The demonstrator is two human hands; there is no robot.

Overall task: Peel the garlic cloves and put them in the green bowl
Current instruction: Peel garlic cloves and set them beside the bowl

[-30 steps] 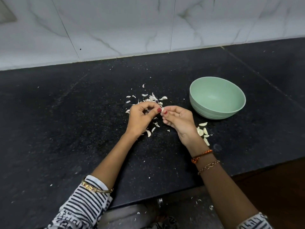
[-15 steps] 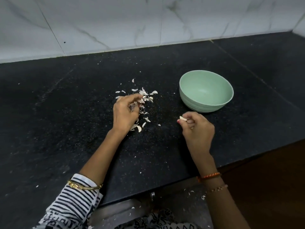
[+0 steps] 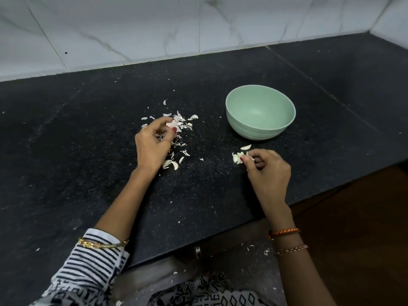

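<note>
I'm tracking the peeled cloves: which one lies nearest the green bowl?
The lone curved garlic clove just in front of the green bowl; the other cloves cluster farther back, at the right hand.
</note>
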